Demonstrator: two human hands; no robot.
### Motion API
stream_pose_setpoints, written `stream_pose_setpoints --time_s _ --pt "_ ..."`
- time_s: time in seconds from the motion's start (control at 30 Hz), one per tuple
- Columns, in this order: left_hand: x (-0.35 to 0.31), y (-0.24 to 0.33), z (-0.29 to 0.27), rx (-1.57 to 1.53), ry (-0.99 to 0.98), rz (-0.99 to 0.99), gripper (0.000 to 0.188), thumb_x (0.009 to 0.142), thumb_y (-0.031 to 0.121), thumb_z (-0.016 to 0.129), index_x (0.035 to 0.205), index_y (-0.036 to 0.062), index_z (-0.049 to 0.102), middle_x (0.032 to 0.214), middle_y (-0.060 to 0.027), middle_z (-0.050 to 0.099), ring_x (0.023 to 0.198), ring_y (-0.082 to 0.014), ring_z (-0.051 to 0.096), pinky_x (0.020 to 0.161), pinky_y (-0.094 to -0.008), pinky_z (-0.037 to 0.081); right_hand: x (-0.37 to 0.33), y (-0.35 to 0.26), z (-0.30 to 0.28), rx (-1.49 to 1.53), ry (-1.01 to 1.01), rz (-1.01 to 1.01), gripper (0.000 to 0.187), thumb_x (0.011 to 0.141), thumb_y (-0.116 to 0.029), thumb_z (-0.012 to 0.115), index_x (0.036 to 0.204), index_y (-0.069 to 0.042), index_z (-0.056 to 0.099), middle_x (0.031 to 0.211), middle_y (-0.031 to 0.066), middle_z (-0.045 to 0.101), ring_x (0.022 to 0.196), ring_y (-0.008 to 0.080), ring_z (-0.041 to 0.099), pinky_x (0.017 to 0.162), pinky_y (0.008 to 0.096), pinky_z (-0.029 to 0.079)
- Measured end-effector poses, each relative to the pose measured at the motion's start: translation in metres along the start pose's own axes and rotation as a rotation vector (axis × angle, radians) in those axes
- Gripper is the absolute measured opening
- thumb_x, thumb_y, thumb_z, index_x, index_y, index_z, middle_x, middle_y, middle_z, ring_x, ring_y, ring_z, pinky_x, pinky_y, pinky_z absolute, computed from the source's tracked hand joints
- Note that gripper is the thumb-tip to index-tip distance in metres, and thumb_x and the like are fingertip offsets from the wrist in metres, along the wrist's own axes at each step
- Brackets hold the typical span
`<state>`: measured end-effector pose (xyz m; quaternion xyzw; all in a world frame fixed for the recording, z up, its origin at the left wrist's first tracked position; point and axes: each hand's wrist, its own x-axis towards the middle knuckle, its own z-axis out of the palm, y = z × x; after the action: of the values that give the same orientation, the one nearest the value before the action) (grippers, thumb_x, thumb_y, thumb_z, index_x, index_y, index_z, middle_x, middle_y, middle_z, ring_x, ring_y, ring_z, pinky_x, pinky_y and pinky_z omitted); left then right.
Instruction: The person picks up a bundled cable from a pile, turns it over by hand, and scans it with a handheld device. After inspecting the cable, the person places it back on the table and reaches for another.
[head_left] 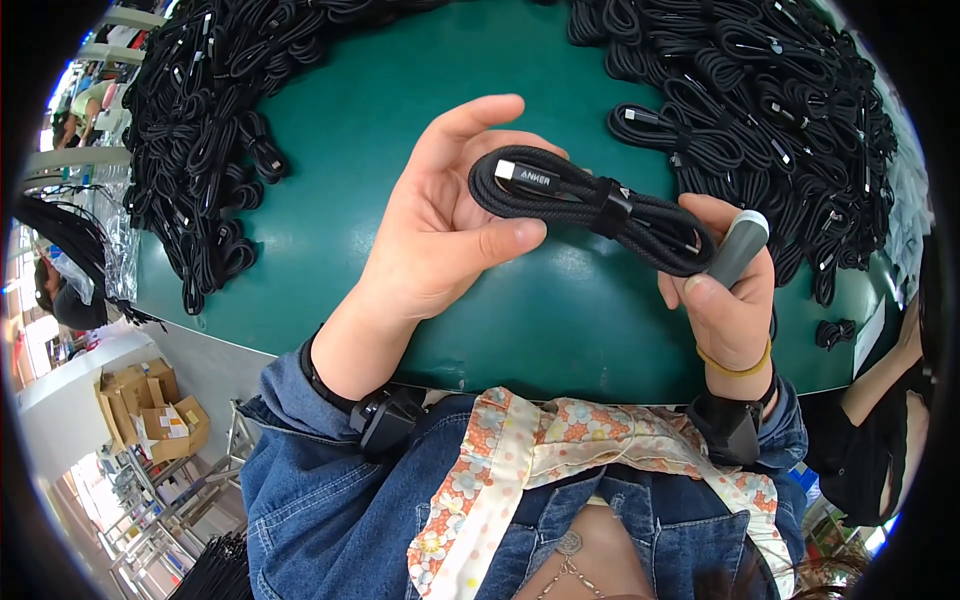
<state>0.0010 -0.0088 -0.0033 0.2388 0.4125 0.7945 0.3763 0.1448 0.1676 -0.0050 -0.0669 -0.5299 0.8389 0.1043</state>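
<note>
Black braided cable bundle sits above the desk between left hand and right hand, long axis sloping down rightward. Left: open around upper end, contact unclear. Right: gripping grey stick at lower end.

Black braided cable in a strap-bound coil, aslant, right end beside grey white-tipped cylinder

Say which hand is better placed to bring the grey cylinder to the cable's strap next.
Probably the right hand: it grips the grey cylinder beside the right end of the coiled cable. The left hand, opened at the cable's left end, seems better suited to steadying it.
</note>
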Motion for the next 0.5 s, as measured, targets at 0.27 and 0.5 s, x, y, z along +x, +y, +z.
stream_pose_setpoints --time_s 0.27,0.5 --pt "-0.002 0.003 -0.002 0.299 0.021 -0.274 0.027 0.084 0.025 0.045 0.077 -0.0016 0.047 0.062 -0.0118 0.055 0.054 -0.0204 0.056 0.048 -0.0275 0.046 0.005 -0.003 0.011 -0.115 0.1 0.015 0.041 0.075 -0.017 0.053 0.107 0.008 0.044 0.068 0.0088 0.054 0.049 0.0047 0.039 0.048 0.0167 0.034" --pt "-0.002 0.006 0.004 0.248 0.062 -0.362 0.036 0.085 0.032 0.045 0.068 0.001 0.051 0.052 -0.0059 0.052 0.046 -0.013 0.052 0.044 -0.0216 0.042 0.004 -0.001 0.012 -0.18 0.154 0.02 0.038 0.08 -0.023 0.048 0.101 0.009 0.045 0.06 0.0081 0.052 0.039 0.0029 0.033 0.04 0.0148 0.028"
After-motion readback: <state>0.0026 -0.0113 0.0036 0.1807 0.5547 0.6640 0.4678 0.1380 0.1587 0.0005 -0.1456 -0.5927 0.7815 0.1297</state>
